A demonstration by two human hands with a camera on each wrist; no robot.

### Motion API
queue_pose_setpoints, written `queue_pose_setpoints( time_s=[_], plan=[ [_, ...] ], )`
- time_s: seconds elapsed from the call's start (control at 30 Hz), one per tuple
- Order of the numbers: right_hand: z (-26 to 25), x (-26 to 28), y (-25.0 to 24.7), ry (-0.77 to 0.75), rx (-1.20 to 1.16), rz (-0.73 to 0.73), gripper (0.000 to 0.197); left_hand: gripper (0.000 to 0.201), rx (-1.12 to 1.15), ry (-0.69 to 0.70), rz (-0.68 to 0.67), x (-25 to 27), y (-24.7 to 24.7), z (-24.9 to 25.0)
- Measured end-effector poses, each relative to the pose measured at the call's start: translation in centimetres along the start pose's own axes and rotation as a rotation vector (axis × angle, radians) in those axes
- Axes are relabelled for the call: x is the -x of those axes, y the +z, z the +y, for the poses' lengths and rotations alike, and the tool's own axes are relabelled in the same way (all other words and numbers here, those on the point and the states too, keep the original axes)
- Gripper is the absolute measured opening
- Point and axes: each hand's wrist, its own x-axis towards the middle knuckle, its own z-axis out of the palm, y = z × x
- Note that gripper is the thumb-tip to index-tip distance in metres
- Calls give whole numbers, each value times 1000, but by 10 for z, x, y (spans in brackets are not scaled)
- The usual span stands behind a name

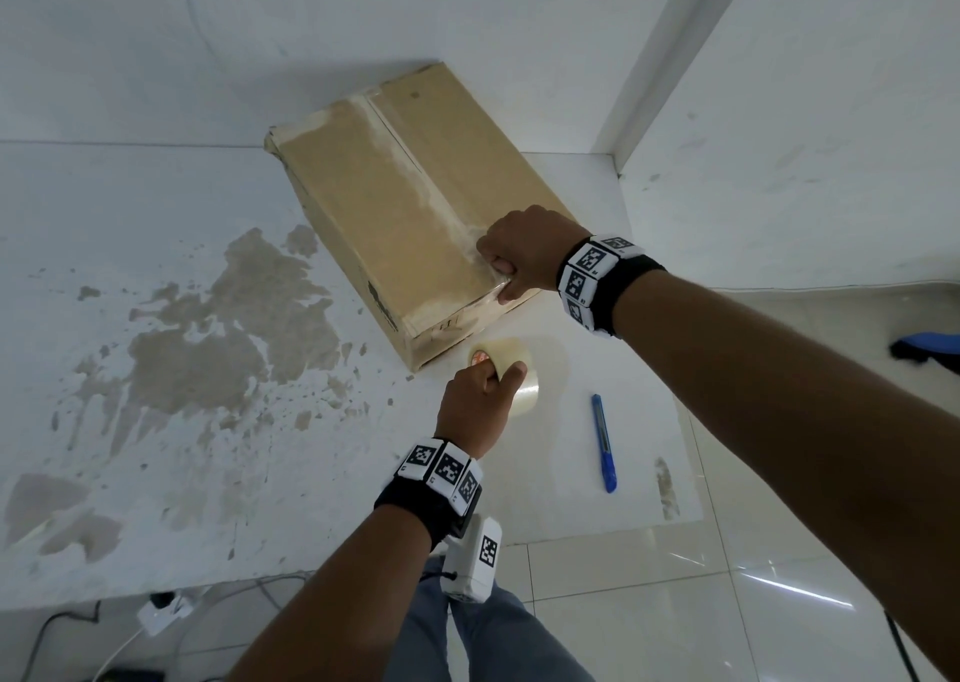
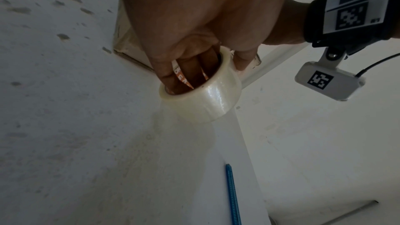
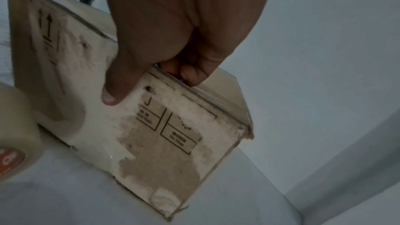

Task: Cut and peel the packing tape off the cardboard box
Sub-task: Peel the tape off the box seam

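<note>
A brown cardboard box (image 1: 405, 203) lies at an angle on the white table (image 1: 545, 473). A strip of clear packing tape (image 1: 410, 161) runs along its top seam. My right hand (image 1: 501, 276) is at the box's near edge: the thumb presses the tape against the end face (image 3: 151, 143) and the curled fingers (image 3: 188, 74) sit on the top edge. My left hand (image 1: 496, 377) grips a roll of clear tape (image 2: 207, 98) just in front of the box, fingers through its core and thumb outside. A closed blue utility knife (image 1: 603, 442) lies on the table right of the roll.
The table's left part (image 1: 208, 317) is worn, with brown patches. Walls close it in at the back and right. The front edge is near my legs, with cables and a power strip (image 1: 156, 614) on the floor. A blue object (image 1: 930, 346) lies far right.
</note>
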Motion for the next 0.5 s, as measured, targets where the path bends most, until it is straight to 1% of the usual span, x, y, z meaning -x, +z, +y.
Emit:
queue_pose_setpoints(
  time_s=[0.1, 0.17, 0.23, 0.27, 0.33, 0.37, 0.43, 0.5],
  plan=[
    [-2, 1, 3, 6, 22, 3, 37, 46, -2, -1, -7, 1, 0, 0],
    [-2, 1, 3, -4, 33, -8, 36, 52, 11, 6, -3, 3, -1, 1],
    [-2, 3, -2, -16, 15, -59, 40, 58, 14, 12, 0, 3, -1, 1],
    [-2, 4, -7, -24, 9, -91, 44, 57, 10, 12, 0, 3, -2, 1],
    [-1, 2, -16, -66, 2, -155, 52, 50, 9, 2, -5, 3, -2, 1],
    [-1, -1, -20, -76, -10, -186, 53, 47, 6, -5, -3, 2, -3, 1],
    [-2, -6, -24, -21, -44, -242, 46, 43, -5, -14, 3, 2, -3, 2],
    [-6, -8, -23, 33, -36, -252, 31, 43, 2, -12, -3, 2, -3, 4]
  ],
)
